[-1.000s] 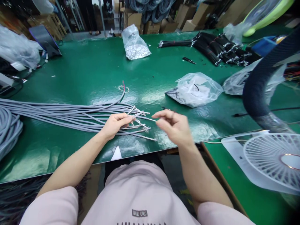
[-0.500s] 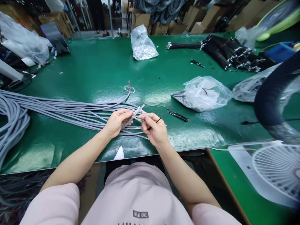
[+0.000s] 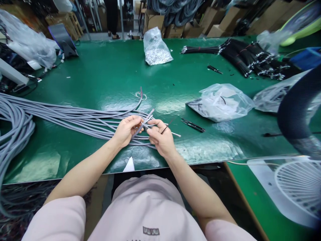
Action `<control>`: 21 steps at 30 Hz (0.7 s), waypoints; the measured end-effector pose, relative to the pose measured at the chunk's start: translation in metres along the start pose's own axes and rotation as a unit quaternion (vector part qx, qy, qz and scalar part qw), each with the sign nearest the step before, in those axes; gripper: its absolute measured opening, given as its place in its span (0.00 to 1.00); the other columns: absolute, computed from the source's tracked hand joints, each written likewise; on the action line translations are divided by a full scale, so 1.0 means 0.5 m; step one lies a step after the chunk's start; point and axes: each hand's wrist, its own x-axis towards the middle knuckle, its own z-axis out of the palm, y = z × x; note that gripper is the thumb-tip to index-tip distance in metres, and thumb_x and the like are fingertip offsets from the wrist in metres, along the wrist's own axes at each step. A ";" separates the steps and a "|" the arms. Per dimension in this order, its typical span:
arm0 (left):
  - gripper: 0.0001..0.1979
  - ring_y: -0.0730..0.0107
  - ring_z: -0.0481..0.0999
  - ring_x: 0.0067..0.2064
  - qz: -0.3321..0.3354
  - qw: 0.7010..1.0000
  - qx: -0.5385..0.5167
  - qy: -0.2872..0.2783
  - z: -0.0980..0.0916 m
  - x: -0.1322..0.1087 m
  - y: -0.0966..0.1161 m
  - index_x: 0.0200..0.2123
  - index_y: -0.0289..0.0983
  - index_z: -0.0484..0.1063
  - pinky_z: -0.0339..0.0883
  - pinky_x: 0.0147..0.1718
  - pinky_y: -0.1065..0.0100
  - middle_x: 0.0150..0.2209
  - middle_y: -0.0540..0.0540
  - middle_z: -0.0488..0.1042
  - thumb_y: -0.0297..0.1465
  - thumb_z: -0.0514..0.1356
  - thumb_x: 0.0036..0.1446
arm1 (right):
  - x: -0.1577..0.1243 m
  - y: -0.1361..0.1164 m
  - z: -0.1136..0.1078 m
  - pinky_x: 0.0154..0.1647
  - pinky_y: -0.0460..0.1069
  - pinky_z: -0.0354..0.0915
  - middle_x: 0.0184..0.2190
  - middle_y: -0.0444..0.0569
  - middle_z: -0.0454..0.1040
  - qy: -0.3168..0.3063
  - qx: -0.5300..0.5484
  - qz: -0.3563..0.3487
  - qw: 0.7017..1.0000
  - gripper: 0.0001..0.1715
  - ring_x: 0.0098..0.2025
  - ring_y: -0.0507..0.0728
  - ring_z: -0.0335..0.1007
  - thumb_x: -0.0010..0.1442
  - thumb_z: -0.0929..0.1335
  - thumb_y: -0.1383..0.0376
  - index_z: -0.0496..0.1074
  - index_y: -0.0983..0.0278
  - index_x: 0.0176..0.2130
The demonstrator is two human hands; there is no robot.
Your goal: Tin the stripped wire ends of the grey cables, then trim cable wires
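Between thumb and fingers, my left hand [image 3: 127, 131] pinches a grey cable end [image 3: 147, 117] that points up and to the right. Close beside it, my right hand [image 3: 162, 136] is closed around a thin dark piece [image 3: 164, 129], whose thin end sticks out past the fingers; its fingertips meet the cable end. Under and behind both hands lies a bundle of long grey cables [image 3: 75, 115], coming from a coil [image 3: 17, 134] at the left. One cable with a pink wire and loose pale strands [image 3: 140, 94] rises behind the hands.
Black snips [image 3: 193, 125] and a plastic bag [image 3: 222, 102] lie right of the hands on the green table [image 3: 105, 73]. Farther back are a bag of small silvery parts [image 3: 156, 50], a second black tool [image 3: 214, 69] and black cable bundles [image 3: 240, 55]. A dark hose [image 3: 296, 110] stands at the right.
My right hand has shifted slightly down and closer to my left hand, and the thin dark piece has moved with it. The whole view has shifted slightly.
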 end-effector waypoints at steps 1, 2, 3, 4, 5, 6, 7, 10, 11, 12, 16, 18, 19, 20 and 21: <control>0.13 0.78 0.69 0.23 0.001 1.000 -0.001 -0.001 0.000 0.000 -0.001 0.25 0.33 0.70 0.65 0.24 0.74 0.23 0.51 0.70 0.36 0.68 0.43 | 0.001 0.002 0.002 0.15 0.42 0.41 0.12 0.29 0.52 0.001 -0.030 -0.003 1.000 0.21 0.14 0.43 0.40 0.44 0.76 0.61 0.67 0.62 0.37; 0.13 0.78 0.69 0.24 0.004 1.000 -0.003 0.000 0.000 -0.001 -0.002 0.25 0.34 0.70 0.65 0.24 0.74 0.23 0.51 0.70 0.36 0.68 0.43 | 0.003 0.003 0.005 0.16 0.42 0.42 0.13 0.30 0.53 0.006 -0.059 -0.010 0.998 0.22 0.15 0.43 0.42 0.44 0.76 0.62 0.68 0.62 0.37; 0.13 0.78 0.69 0.24 0.006 1.000 -0.004 0.000 0.000 -0.001 -0.002 0.24 0.34 0.70 0.65 0.24 0.75 0.23 0.51 0.71 0.36 0.68 0.43 | 0.004 0.004 0.008 0.17 0.42 0.42 0.13 0.30 0.53 0.013 -0.085 -0.021 0.996 0.22 0.15 0.44 0.43 0.43 0.77 0.62 0.68 0.63 0.37; 0.13 0.79 0.69 0.24 0.009 1.000 -0.005 0.001 0.001 -0.002 -0.002 0.24 0.34 0.70 0.64 0.24 0.75 0.24 0.51 0.71 0.36 0.69 0.43 | 0.006 0.003 0.011 0.17 0.42 0.42 0.13 0.30 0.53 0.020 -0.105 -0.032 0.994 0.21 0.16 0.44 0.43 0.43 0.77 0.62 0.69 0.63 0.36; 0.13 0.79 0.69 0.24 0.011 1.000 -0.005 0.002 0.001 -0.002 -0.002 0.24 0.33 0.70 0.64 0.24 0.75 0.24 0.52 0.71 0.36 0.69 0.42 | 0.007 0.003 0.014 0.18 0.43 0.42 0.12 0.30 0.52 0.026 -0.119 -0.044 0.992 0.20 0.16 0.44 0.43 0.44 0.77 0.62 0.69 0.63 0.35; 0.13 0.79 0.68 0.24 0.012 1.000 -0.004 0.000 0.002 -0.003 -0.002 0.24 0.33 0.70 0.64 0.24 0.75 0.24 0.52 0.71 0.36 0.69 0.42 | 0.009 0.002 0.016 0.18 0.43 0.42 0.12 0.31 0.52 0.033 -0.127 -0.055 0.990 0.18 0.16 0.44 0.42 0.45 0.76 0.62 0.70 0.64 0.34; 0.14 0.79 0.69 0.24 0.012 1.000 -0.003 -0.001 0.003 -0.003 -0.001 0.24 0.33 0.71 0.64 0.24 0.75 0.24 0.52 0.71 0.36 0.69 0.42 | 0.011 0.001 0.017 0.18 0.43 0.41 0.12 0.31 0.52 0.038 -0.127 -0.064 0.989 0.15 0.16 0.44 0.41 0.46 0.75 0.61 0.71 0.64 0.33; 0.14 0.78 0.70 0.24 0.007 1.000 0.004 -0.004 0.003 -0.005 -0.001 0.25 0.33 0.71 0.65 0.25 0.75 0.24 0.51 0.72 0.37 0.69 0.43 | 0.015 0.001 0.016 0.17 0.44 0.40 0.13 0.34 0.55 0.051 -0.097 -0.071 0.991 0.12 0.16 0.44 0.42 0.49 0.73 0.59 0.72 0.64 0.30; 0.14 0.78 0.70 0.24 0.005 1.000 0.005 -0.004 0.003 -0.005 -0.001 0.25 0.33 0.71 0.65 0.25 0.75 0.24 0.51 0.73 0.37 0.69 0.43 | 0.016 0.001 0.015 0.16 0.44 0.39 0.13 0.35 0.55 0.053 -0.078 -0.063 0.994 0.12 0.15 0.44 0.41 0.49 0.73 0.59 0.72 0.65 0.28; 0.14 0.78 0.70 0.24 0.004 1.000 0.005 -0.004 0.002 -0.005 -0.001 0.25 0.33 0.71 0.65 0.25 0.75 0.24 0.50 0.73 0.36 0.69 0.43 | 0.017 0.002 0.015 0.16 0.44 0.39 0.13 0.35 0.55 0.055 -0.053 -0.050 0.996 0.12 0.15 0.43 0.41 0.48 0.73 0.59 0.71 0.65 0.27; 0.13 0.78 0.70 0.23 0.007 1.000 -0.005 -0.003 0.002 -0.003 -0.003 0.25 0.33 0.70 0.65 0.25 0.75 0.23 0.51 0.72 0.35 0.69 0.43 | 0.021 0.010 0.020 0.13 0.42 0.36 0.10 0.30 0.48 0.035 0.056 0.051 0.997 0.11 0.12 0.42 0.36 0.47 0.71 0.63 0.65 0.63 0.23; 0.13 0.79 0.69 0.23 0.017 1.000 -0.013 -0.002 0.001 -0.002 -0.003 0.24 0.33 0.70 0.65 0.24 0.76 0.23 0.52 0.71 0.35 0.68 0.43 | 0.022 0.016 0.026 0.12 0.41 0.37 0.09 0.30 0.47 0.011 0.090 0.097 0.991 0.10 0.11 0.43 0.36 0.47 0.69 0.64 0.62 0.62 0.23; 0.13 0.79 0.69 0.22 0.024 1.000 -0.017 -0.002 0.001 -0.002 -0.003 0.24 0.33 0.69 0.65 0.24 0.76 0.22 0.52 0.71 0.34 0.68 0.43 | 0.021 0.019 0.029 0.12 0.41 0.38 0.09 0.30 0.48 0.000 0.099 0.112 0.989 0.10 0.10 0.43 0.36 0.47 0.69 0.65 0.61 0.62 0.23; 0.12 0.79 0.69 0.22 0.031 0.999 -0.022 -0.001 0.000 -0.001 -0.002 0.23 0.33 0.68 0.65 0.23 0.76 0.22 0.52 0.70 0.34 0.67 0.44 | 0.019 0.022 0.032 0.12 0.41 0.39 0.09 0.31 0.50 -0.008 0.103 0.120 0.987 0.09 0.10 0.43 0.38 0.47 0.68 0.65 0.61 0.62 0.23; 0.12 0.79 0.68 0.22 0.038 0.999 -0.025 -0.002 0.000 0.000 -0.001 0.23 0.33 0.68 0.64 0.23 0.76 0.22 0.52 0.69 0.34 0.67 0.44 | 0.015 0.023 0.034 0.12 0.41 0.40 0.09 0.31 0.52 -0.012 0.100 0.123 0.987 0.08 0.10 0.43 0.39 0.46 0.68 0.65 0.61 0.62 0.23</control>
